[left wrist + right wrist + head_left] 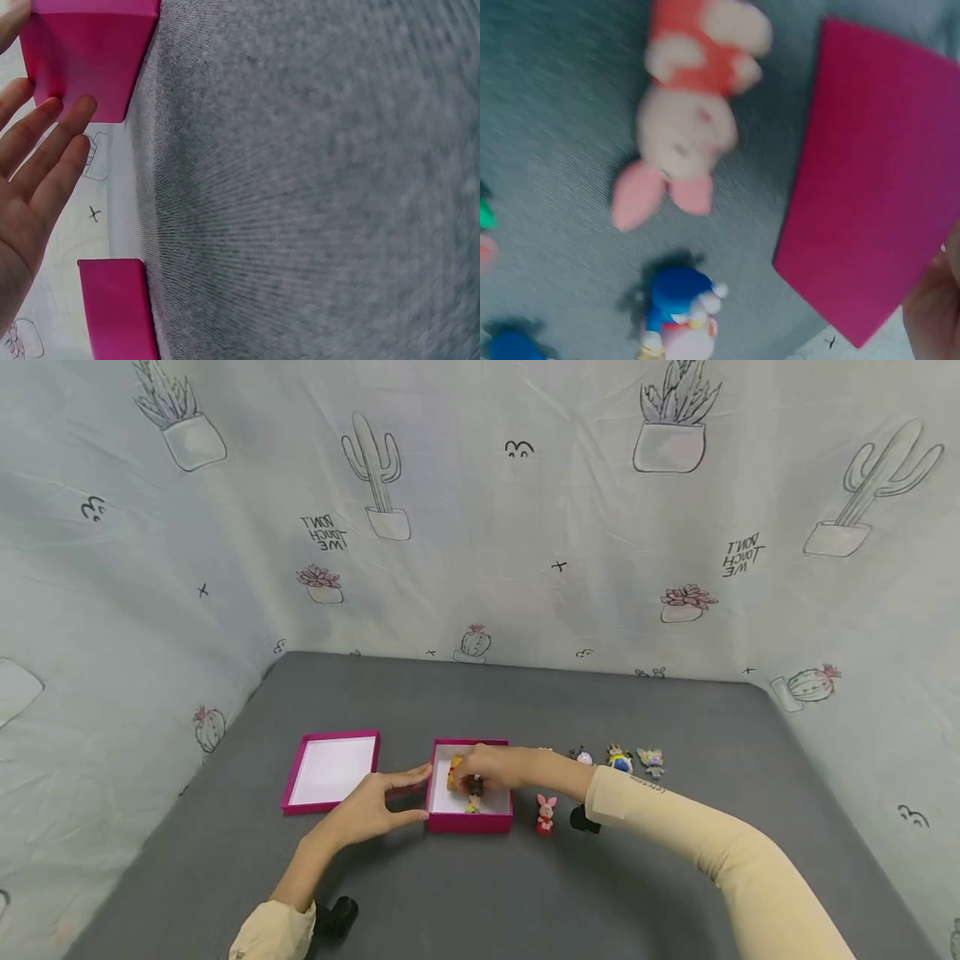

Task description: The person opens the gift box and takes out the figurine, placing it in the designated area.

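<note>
Inside a magenta box (pixel 470 823) with a white interior, my right hand (pixel 487 766) reaches down with curled fingers. It pinches a small yellow-orange figurine (pixel 453 773) near the box's left wall, partly hidden by the fingers. Just below the hand lies a brown-haired figurine (pixel 473 805) in the box. My left hand (pixel 367 808) rests its extended fingertips and thumb against the box's left side. In the left wrist view the fingers of this hand (pixel 37 172) are spread by the magenta wall (pixel 94 67).
The matching lid (pixel 335 772) lies white side up at left. Right of the box stand a pink-eared piglet figurine (pixel 545 815), a blue-and-yellow figurine (pixel 619 758) and a cat-like figurine (pixel 651 762). The right forearm covers others. A cactus-print curtain (pixel 480 527) backs the grey table (pixel 600 893).
</note>
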### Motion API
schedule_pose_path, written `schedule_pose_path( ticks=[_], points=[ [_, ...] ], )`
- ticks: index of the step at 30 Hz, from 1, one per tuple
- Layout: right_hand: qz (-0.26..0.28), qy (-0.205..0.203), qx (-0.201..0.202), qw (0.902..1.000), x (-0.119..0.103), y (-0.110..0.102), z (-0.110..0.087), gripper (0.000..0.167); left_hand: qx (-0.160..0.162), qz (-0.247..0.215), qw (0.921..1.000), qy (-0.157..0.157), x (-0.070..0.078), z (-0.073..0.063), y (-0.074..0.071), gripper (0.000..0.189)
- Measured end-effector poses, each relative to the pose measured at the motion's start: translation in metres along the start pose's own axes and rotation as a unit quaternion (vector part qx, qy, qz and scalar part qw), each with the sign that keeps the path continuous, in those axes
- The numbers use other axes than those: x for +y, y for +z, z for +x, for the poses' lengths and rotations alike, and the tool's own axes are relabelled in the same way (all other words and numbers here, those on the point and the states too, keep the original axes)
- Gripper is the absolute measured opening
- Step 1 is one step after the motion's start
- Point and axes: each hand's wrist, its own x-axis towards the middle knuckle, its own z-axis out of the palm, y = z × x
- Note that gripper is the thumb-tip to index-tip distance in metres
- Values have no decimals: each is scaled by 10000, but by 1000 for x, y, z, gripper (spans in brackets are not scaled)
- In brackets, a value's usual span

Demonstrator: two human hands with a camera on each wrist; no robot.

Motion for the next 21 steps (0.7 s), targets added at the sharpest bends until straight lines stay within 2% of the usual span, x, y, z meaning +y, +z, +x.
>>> schedule_pose_path(
  ticks=[2, 5, 8, 10, 14, 19, 21],
  points=[
    [-532, 43, 373, 9979, -4, 2, -1, 16, 82, -2, 10000, -35, 1, -1, -1, 70],
    [-1356, 574, 711, 9865, -12, 4, -2, 11, 85, 63, 9999, -95, 2, -2, -3, 71],
    [-2033, 1121, 649, 9705, -19, 8, -5, 22, 50, 104, 9999, -88, 2, -2, -3, 71],
    [-2298, 1249, 508, 9639, -23, 10, -6, 29, 51, 108, 9999, -44, 1, -2, -3, 71],
    [-2095, 1247, 273, 9694, -24, 11, -8, 36, 85, 45, 10000, 15, 0, -2, -2, 70],
    [-1698, 1271, 292, 9768, -22, 13, -10, 39, 80, -33, 10000, 13, 0, -2, 2, 70],
    [-1665, 1329, 272, 9767, -22, 14, -12, 41, 70, -32, 10000, 10, 0, -1, 4, 70]
  ],
)
